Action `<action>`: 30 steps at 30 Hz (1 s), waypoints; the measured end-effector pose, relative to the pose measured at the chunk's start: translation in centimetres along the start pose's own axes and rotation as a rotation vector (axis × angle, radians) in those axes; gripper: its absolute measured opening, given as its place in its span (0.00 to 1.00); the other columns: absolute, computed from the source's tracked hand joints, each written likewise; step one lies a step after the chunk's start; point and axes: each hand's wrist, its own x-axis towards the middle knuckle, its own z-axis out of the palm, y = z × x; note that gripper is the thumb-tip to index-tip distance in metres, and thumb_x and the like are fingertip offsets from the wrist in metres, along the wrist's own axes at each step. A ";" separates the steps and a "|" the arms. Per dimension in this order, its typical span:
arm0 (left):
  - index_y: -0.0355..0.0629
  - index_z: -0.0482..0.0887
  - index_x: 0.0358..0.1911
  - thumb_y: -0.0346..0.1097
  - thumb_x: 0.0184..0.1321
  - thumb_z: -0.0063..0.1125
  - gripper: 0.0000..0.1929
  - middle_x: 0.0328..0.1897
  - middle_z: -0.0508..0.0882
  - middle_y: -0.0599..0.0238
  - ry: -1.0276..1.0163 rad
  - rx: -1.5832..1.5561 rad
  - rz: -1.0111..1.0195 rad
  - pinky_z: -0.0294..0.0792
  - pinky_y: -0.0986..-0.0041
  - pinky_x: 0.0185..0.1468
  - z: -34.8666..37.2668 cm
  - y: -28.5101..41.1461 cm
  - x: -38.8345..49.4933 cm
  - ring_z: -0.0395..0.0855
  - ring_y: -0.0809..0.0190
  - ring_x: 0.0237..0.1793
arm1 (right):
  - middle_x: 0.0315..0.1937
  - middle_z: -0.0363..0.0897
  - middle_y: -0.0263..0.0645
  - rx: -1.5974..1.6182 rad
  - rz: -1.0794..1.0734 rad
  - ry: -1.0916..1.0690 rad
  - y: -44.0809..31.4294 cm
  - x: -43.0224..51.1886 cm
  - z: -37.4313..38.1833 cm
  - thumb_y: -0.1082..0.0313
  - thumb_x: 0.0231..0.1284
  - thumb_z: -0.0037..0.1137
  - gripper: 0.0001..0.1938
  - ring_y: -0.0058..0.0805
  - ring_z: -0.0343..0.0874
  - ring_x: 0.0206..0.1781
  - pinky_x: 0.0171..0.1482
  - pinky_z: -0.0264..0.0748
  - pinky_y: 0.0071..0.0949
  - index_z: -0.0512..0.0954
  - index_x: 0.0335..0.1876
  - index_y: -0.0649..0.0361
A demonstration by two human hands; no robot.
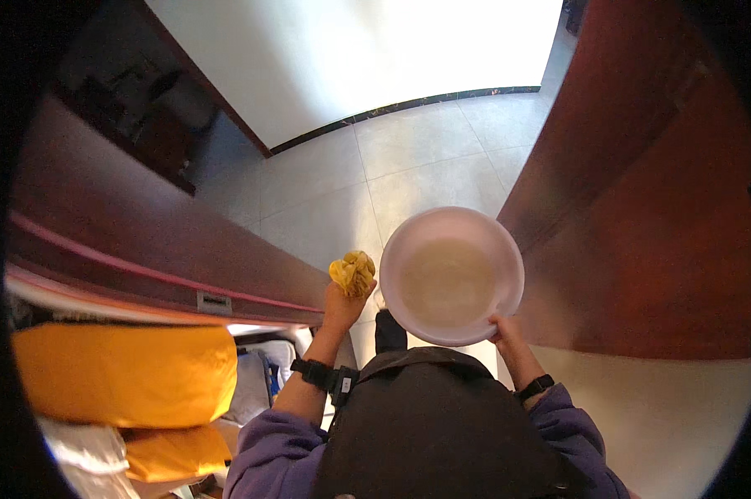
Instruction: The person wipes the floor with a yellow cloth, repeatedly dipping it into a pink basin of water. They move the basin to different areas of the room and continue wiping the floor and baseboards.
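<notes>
My left hand (346,305) grips a crumpled yellow cloth (353,272), which bunches up above the fist. To its right, my right hand (506,330) holds a round pale pink plastic basin (512,268) by its near rim, thumb over the edge. Cloudy, brownish water (449,284) appears to cover the bottom of the basin. The cloth and the basin are apart. Both are held in front of my body above the tiled floor, and the fingers under the basin are hidden.
A red-brown wooden door (650,249) stands close on the right. On the left, a wooden door frame (163,231) borders a room with orange bundles (125,374). Grey floor tiles (306,206) lead to a white wall (375,56) with a dark skirting. One dark shoe (390,332) shows below.
</notes>
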 end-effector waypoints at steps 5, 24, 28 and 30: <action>0.37 0.75 0.43 0.39 0.46 0.66 0.21 0.40 0.80 0.58 -0.062 -0.101 0.079 0.70 0.71 0.44 0.2 -2.3 13.7 0.79 0.59 0.41 | 0.35 0.70 0.44 0.036 0.000 -0.004 -6.6 5.4 7.3 0.77 0.41 0.49 0.21 0.36 0.74 0.34 0.31 0.74 0.34 0.64 0.47 0.69; 0.41 0.78 0.35 0.27 0.42 0.63 0.13 0.34 0.79 0.59 -0.275 -0.038 0.526 0.71 0.70 0.40 11.1 3.1 56.2 0.79 0.56 0.35 | 0.25 0.70 0.43 0.445 -0.029 0.329 -26.3 31.2 21.2 0.79 0.38 0.50 0.16 0.36 0.70 0.18 0.15 0.62 0.33 0.67 0.38 0.66; 0.41 0.79 0.35 0.27 0.42 0.62 0.13 0.35 0.79 0.59 -0.318 0.041 0.458 0.71 0.70 0.40 11.8 6.0 66.4 0.79 0.55 0.36 | 0.29 0.70 0.44 0.522 -0.026 0.352 -35.0 35.6 22.8 0.79 0.39 0.50 0.16 0.37 0.73 0.24 0.18 0.65 0.34 0.67 0.40 0.66; 0.41 0.79 0.34 0.26 0.42 0.62 0.13 0.35 0.79 0.59 -0.311 0.094 0.479 0.71 0.69 0.40 12.0 7.8 71.7 0.78 0.55 0.36 | 0.30 0.71 0.43 0.552 -0.075 0.381 -39.3 38.2 24.2 0.79 0.40 0.50 0.17 0.38 0.73 0.26 0.19 0.67 0.36 0.67 0.41 0.65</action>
